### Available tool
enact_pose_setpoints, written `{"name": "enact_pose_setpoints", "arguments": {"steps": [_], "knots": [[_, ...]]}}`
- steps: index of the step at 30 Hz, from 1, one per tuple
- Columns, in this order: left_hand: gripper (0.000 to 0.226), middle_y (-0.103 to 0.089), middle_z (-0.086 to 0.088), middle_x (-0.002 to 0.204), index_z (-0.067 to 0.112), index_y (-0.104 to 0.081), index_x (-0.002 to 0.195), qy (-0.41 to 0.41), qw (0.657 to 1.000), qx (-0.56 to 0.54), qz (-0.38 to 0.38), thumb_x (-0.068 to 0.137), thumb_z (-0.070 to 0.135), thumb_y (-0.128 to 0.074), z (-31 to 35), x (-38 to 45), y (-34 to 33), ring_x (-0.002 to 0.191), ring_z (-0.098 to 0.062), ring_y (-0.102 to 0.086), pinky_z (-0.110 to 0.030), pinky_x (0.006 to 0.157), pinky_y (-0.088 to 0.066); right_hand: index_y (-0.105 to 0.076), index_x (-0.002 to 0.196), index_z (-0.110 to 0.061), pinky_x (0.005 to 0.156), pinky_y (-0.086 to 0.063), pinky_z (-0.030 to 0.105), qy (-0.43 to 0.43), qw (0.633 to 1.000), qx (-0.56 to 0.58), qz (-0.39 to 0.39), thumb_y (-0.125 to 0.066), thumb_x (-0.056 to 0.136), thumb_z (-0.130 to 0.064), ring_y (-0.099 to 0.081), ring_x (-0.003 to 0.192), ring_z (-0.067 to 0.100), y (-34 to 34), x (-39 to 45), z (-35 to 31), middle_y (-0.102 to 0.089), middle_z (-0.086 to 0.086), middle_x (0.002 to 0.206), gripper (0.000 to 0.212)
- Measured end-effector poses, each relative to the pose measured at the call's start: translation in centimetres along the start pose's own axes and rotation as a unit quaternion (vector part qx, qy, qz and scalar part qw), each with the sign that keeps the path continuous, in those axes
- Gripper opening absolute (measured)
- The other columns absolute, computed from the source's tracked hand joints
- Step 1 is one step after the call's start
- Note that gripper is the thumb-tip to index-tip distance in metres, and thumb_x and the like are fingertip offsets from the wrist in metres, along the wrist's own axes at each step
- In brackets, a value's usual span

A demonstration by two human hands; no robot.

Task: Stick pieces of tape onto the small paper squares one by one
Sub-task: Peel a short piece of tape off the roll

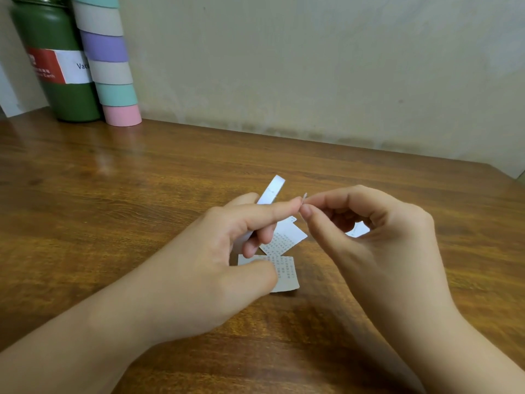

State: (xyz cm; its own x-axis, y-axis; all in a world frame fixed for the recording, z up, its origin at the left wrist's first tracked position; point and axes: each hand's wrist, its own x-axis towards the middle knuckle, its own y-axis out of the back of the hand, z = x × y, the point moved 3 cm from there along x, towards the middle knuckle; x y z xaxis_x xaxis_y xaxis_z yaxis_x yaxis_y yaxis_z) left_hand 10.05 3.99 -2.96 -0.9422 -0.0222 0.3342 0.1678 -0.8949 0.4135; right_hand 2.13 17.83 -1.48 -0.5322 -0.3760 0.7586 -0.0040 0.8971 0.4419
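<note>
The left hand curls round one white tape strip, while the right hand pinches a tiny tape piece at its fingertips. Three printed paper squares (one half hidden behind the right hand) lie on the wooden table beneath.

Glossy grained wood table; matt printed paper squares; smooth green bottle

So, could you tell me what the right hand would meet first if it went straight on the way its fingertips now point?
Most likely the left hand: the right hand points leftward, its pinched fingertips almost touching the left forefinger, with a tiny piece of tape between them. Depth is unclear, but they appear level.
</note>
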Motion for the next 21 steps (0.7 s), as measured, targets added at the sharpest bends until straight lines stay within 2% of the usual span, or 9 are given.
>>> {"name": "enact_pose_setpoints", "arguments": {"steps": [2, 6, 14, 17, 19, 21], "knots": [[0.068, -0.042, 0.014, 0.085, 0.062, -0.042, 0.123, -0.01, 0.998, 0.057, 0.012, 0.059, 0.038, -0.048, -0.29, -0.12, 0.01, 0.078, -0.008, -0.043, -0.016, 0.075, -0.038, -0.071, 0.075, -0.027, 0.058, -0.044, 0.02, -0.009, 1.0, 0.004, -0.01, -0.07, 0.075, -0.025, -0.057, 0.064, 0.012, -0.1, 0.11, 0.1, -0.065, -0.011, 0.064, 0.002], [0.07, -0.041, 0.012, 0.089, 0.062, -0.034, 0.127, -0.029, 0.992, 0.121, 0.012, 0.062, 0.04, -0.046, 0.04, -0.3, -0.18, 0.084, -0.014, -0.044, -0.01, 0.076, -0.036, -0.072, 0.074, -0.027, 0.057, -0.044, 0.019, -0.02, 1.0, -0.01, 0.003, -0.07, 0.074, -0.025, -0.056, 0.063, 0.01, -0.33, -0.08, 0.36, -0.063, -0.013, 0.061, 0.003], [0.067, -0.04, 0.011, 0.083, 0.06, -0.049, 0.12, -0.004, 1.0, 0.013, 0.006, 0.058, 0.035, -0.051, -0.02, -0.04, 0.13, 0.076, -0.008, -0.042, -0.019, 0.073, -0.039, -0.072, 0.075, -0.027, 0.058, -0.045, 0.017, -0.014, 1.0, -0.002, -0.005, -0.071, 0.074, -0.022, -0.057, 0.064, 0.008, -0.21, 0.08, 0.29, -0.064, -0.016, 0.063, 0.005], [0.068, -0.041, 0.012, 0.079, 0.055, -0.056, 0.116, 0.01, 0.999, -0.039, 0.011, 0.06, 0.015, -0.058, -0.07, 0.01, 0.28, 0.072, -0.005, -0.041, -0.016, 0.067, -0.038, -0.071, 0.075, -0.029, 0.058, -0.044, 0.014, -0.024, 1.0, 0.015, -0.014, -0.07, 0.074, -0.023, -0.057, 0.064, 0.007, -0.13, 0.12, 0.29, -0.064, -0.017, 0.064, 0.006], [0.067, -0.041, 0.014, 0.076, 0.049, -0.061, 0.114, 0.025, 0.997, -0.07, 0.011, 0.062, 0.007, -0.054, -0.26, 0.03, 0.26, 0.071, -0.004, -0.041, -0.014, 0.066, -0.038, -0.071, 0.074, -0.029, 0.058, -0.044, 0.014, -0.03, 0.999, 0.024, -0.015, -0.069, 0.074, -0.023, -0.058, 0.064, 0.007, -0.07, 0.14, 0.29, -0.065, -0.015, 0.064, 0.006], [0.058, -0.047, 0.017, 0.073, 0.033, -0.066, 0.116, 0.026, 0.997, -0.075, 0.01, 0.061, 0.017, -0.06, -0.47, -0.02, 0.34, 0.069, 0.0, -0.045, -0.016, 0.066, -0.041, -0.071, 0.073, -0.029, 0.058, -0.044, 0.014, -0.035, 0.999, 0.031, -0.015, -0.069, 0.074, -0.023, -0.058, 0.064, 0.008, -0.06, 0.13, 0.33, -0.065, -0.013, 0.063, 0.006]]}}
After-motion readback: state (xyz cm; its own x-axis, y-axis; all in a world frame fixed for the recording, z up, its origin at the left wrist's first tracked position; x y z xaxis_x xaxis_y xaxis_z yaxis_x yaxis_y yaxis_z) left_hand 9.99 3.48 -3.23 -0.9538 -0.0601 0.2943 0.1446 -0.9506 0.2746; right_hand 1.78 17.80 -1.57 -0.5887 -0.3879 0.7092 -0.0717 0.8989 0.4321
